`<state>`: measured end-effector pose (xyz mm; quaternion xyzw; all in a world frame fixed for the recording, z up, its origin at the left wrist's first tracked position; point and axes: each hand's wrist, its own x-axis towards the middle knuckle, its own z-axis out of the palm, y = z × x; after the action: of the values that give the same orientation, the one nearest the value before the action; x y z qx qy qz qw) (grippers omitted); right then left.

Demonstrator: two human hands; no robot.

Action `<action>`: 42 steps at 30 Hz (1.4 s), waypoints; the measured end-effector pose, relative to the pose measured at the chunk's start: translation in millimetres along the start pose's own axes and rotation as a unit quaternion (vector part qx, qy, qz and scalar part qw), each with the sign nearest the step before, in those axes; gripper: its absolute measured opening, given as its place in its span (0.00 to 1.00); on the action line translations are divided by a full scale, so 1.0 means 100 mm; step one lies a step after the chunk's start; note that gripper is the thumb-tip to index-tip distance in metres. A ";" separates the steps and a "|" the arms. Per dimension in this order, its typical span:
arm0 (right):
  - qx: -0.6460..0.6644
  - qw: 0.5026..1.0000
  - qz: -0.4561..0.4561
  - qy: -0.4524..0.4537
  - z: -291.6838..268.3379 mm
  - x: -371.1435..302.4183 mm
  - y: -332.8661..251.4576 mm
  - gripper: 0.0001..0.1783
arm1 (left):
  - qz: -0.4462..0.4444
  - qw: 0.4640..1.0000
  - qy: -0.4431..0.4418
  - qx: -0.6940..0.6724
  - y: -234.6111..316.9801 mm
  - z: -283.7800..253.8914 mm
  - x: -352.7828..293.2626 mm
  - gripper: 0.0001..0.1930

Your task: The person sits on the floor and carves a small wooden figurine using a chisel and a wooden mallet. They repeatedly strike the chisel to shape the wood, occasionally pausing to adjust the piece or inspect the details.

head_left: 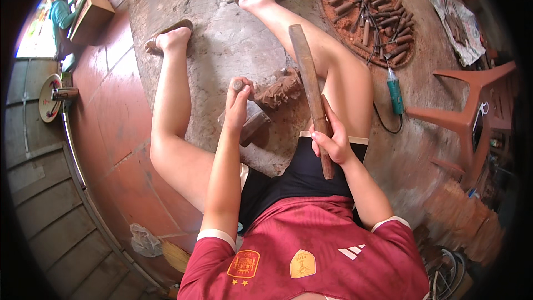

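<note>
My left hand (237, 108) is closed round a tool with a round wooden handle (237, 85). The handle's end points up at me, and the tool's lower part is hidden by the hand. Just beneath it lies a greyish wooden block (256, 124). A carved brown wooden piece (280, 88) rests on the ground beside the block, between my legs. My right hand (331, 141) grips a long wooden stick (308, 72) near its lower end. The stick is raised at a slant, its wider far end over my right leg, apart from the carving.
A round tray (331, 16) of several wooden-handled tools and reddish sawdust stands at far right. Near it lie a green corded power tool (395, 95) and a brown plastic chair (461, 116). A fan (51, 98) is at left. Another person (62, 15) holds a box (93, 19) at far left.
</note>
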<state>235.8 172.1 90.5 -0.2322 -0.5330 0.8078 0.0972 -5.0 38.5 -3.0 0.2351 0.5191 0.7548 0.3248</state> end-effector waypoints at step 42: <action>-0.485 0.831 -0.273 -0.007 0.36 -0.35 0.00 0.42 | 0.100 0.921 -0.001 0.377 -0.35 0.08 -0.13 0.09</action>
<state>249.4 128.9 111.6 -0.0890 -0.8988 0.3876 0.1843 18.0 43.0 -33.7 0.3915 0.7388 0.5314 0.1358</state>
